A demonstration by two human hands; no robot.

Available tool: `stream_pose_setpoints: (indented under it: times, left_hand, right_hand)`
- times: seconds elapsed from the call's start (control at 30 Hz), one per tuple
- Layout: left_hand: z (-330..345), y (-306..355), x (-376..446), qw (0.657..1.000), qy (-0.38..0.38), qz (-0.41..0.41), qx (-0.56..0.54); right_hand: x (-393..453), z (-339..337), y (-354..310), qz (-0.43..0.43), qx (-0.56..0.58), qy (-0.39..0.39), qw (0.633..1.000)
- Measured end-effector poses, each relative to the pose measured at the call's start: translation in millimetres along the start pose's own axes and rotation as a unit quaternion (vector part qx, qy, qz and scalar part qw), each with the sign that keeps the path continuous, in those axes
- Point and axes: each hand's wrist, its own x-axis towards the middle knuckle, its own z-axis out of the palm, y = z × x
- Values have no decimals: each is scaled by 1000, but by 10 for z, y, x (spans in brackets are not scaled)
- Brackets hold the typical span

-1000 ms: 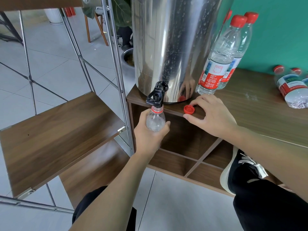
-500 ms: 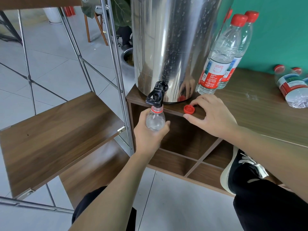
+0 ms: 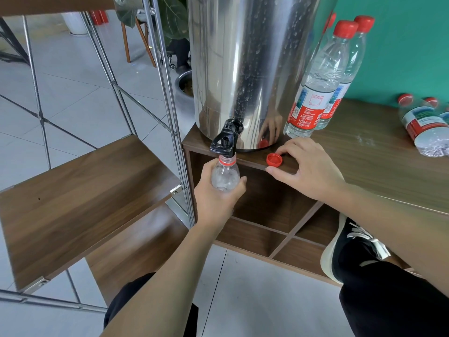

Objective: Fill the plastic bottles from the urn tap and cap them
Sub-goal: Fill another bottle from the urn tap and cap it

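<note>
Bottle (image 3: 224,176) is sitting directly under the black tap (image 3: 226,139) of the steel urn (image 3: 252,69), at the near left corner of the wooden cabinet top (image 3: 379,161), its open neck almost touching the spout. The left hand (image 3: 216,198) is wrapping round the bottle's body from below and behind, thumb on the left side, fingers curling round the right, wrist bent upward out of a forearm rising from the lower left. How much water is inside is hard to judge, since the palm is covering most of the body.

The main risk is overflow: nothing is touching the tap lever, so if water is running and the level is climbing unseen behind the palm, it could be spilling over the neck onto the hand and the floor. A squeeze on the thin plastic would be pushing water out too, and a small drift of the neck off the spout would be sending the stream down the cabinet front.

Further right, the loose red cap (image 3: 274,159) is lying open side up near the cabinet's front edge; a nudge could be knocking it off. The right hand (image 3: 308,169) is resting flat beside it, holding nothing, fingers relaxed and spread, index tip just behind the cap and thumb just in front. Behind it two capped bottles (image 3: 318,93) are standing beside the urn.
</note>
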Motion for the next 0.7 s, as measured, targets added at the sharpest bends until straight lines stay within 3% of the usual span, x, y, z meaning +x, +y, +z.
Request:
stream_pose_setpoints:
  times: [0.7]
  left_hand:
    - [-9,20,8,1000,7,7,2]
  right_hand:
    - [7,5,-1,3,-2,-3,1000]
